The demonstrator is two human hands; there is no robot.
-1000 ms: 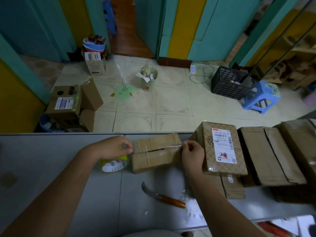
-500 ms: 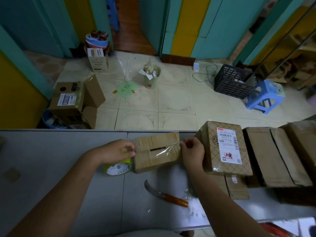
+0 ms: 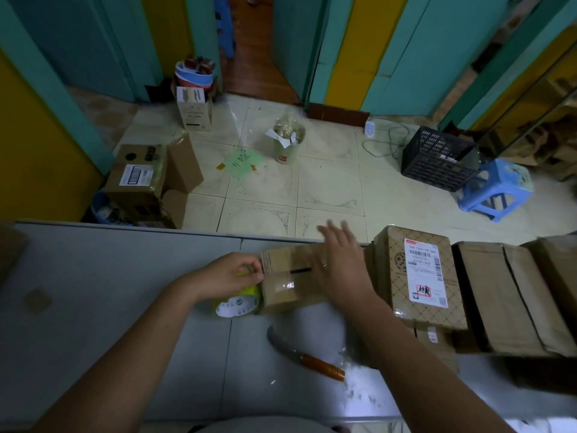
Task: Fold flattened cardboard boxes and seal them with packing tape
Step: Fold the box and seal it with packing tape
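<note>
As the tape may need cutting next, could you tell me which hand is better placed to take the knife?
Right hand, probably: it lies open over the small box, while the left hand grips the tape roll; the knife handle points rightward.

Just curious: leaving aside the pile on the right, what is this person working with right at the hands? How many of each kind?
box: 1
tape roll: 1
knife: 1
Total: 3
</note>
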